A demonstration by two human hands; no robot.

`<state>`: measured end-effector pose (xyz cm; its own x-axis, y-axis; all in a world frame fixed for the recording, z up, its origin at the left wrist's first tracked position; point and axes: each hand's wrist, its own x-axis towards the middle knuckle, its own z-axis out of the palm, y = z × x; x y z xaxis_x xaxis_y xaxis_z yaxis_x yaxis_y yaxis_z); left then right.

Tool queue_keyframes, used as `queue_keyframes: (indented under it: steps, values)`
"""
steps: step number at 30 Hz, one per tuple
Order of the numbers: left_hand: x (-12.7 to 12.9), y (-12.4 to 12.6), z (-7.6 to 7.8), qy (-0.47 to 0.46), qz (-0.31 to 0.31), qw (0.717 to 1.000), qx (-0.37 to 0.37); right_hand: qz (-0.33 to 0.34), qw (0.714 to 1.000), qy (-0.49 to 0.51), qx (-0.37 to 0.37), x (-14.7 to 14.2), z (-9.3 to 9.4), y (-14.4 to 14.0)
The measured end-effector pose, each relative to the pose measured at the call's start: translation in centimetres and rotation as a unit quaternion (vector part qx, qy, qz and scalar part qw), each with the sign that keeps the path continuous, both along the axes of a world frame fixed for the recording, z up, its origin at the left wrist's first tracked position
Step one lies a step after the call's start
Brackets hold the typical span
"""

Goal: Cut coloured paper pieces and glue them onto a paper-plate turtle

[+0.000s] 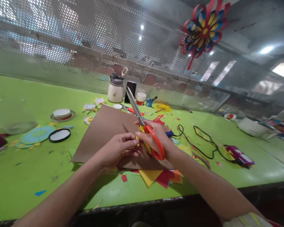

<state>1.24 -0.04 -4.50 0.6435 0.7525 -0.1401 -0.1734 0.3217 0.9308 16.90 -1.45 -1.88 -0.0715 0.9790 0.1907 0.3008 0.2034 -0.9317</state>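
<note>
My right hand (157,136) grips orange-handled scissors (142,121), blades pointing up and away toward the back of the table. My left hand (119,148) pinches a small yellow paper piece (138,138) right beside the scissor handles. Both hands hover above a large brown cardboard sheet (104,132) lying on the green table (26,176). Yellow, red and orange paper sheets (161,176) stick out from under the cardboard's near edge.
A white jar (115,90), a black phone (130,91) and a small tub (140,98) stand at the back by a perforated metal screen. Tape rolls and paper discs (38,134) lie left. A black cable (203,142) and glue gun (240,156) lie right. A paper pinwheel (204,30) hangs above.
</note>
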Motion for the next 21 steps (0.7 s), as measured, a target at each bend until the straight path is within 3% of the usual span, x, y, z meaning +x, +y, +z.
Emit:
queue_keyframes:
  steps: [7,12,17,21]
  values:
    - [-0.1,0.2,-0.2,-0.029,0.026,0.999,-0.03,-0.121,0.981,-0.143,0.044,-1.4,2.1,-2.1]
    - [-0.1,0.2,-0.2,-0.068,0.042,0.995,-0.06,-0.13,0.981,-0.131,0.066,-1.7,2.0,-2.3]
    - [0.1,0.2,-0.3,-0.034,0.057,0.997,-0.038,-0.15,0.97,-0.178,0.072,-1.8,2.4,-2.6]
    - [0.1,0.2,-0.4,-0.027,0.076,0.995,-0.05,-0.136,0.975,-0.154,0.084,-2.1,2.7,-2.8]
